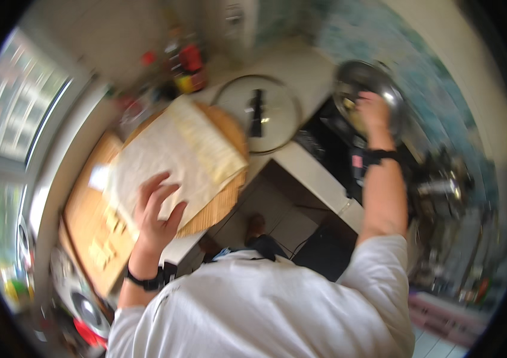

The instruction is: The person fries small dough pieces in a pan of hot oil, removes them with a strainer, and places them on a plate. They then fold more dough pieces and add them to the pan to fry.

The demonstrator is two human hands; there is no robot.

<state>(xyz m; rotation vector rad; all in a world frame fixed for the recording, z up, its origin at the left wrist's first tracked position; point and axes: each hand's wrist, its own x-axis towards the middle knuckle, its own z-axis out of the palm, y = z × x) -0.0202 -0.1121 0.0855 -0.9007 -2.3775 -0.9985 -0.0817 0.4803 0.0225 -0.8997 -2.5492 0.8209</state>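
My left hand (157, 208) hovers with its fingers apart and nothing in it. Beneath it a pale sheet (150, 147), cloth or paper, covers much of a round wooden board (226, 190). A yellowish folded layer (208, 143) lies along the sheet's right side. At the upper right my right hand (373, 112) reaches over a metal wok or pan (392, 83) on a black stove (325, 134). Small yellowish pieces (355, 117) show in the pan beside the fingers. Blur hides whether the right hand holds anything.
A glass lid (276, 127) with a black handle rests on the counter between board and pan. Yellow pieces (101, 253) lie on a rectangular wooden board (85, 197). Bottles (191, 67) stand at the back. A shiny metal pot or kettle (441, 185) stands right of my forearm.
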